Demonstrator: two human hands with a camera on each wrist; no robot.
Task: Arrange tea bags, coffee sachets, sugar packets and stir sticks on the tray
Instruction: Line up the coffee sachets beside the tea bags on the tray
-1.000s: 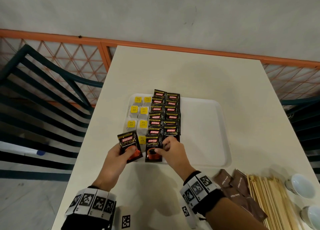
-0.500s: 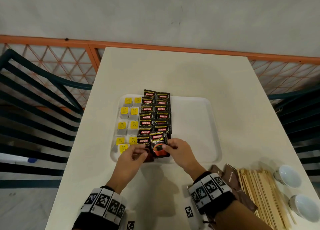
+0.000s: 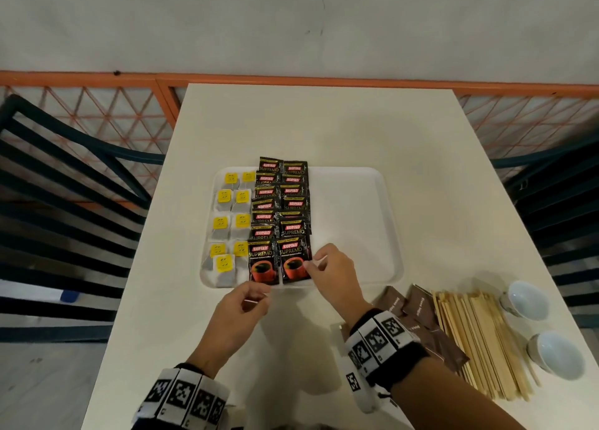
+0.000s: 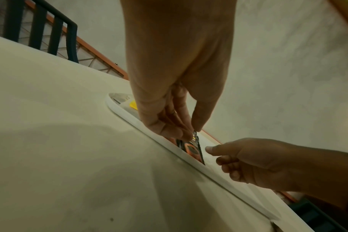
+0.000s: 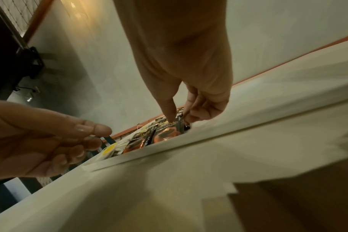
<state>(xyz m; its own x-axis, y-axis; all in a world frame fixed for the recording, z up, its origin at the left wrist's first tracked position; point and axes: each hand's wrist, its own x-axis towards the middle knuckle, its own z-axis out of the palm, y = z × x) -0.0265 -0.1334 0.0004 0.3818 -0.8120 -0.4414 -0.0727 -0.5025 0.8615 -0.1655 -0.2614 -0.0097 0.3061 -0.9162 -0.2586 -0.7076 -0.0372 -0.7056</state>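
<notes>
While touching front-right Kopiko sachet [image 3: 293, 262] at white tray [image 3: 356, 202] near rim with right hand [image 3: 334, 274] | pinch or mere touch: cannot tell | left hand [image 3: 243, 309] empty, loosely curled | risk: dragging sachet askew, disturbing overlapped row [image 3: 280, 202]

The black coffee sachets [image 3: 279, 222], in two columns in the centre of the head view, carry "KOPIKO" in a red band and "SUPREMO" in gold letters under it. On the two lowest sachets both words are complete; a small line below them is too fine to read. The brown packets [image 3: 418, 309], lower right, have pale print, not readable. The yellow tags [image 3: 241, 220] show only tiny marks.
</notes>
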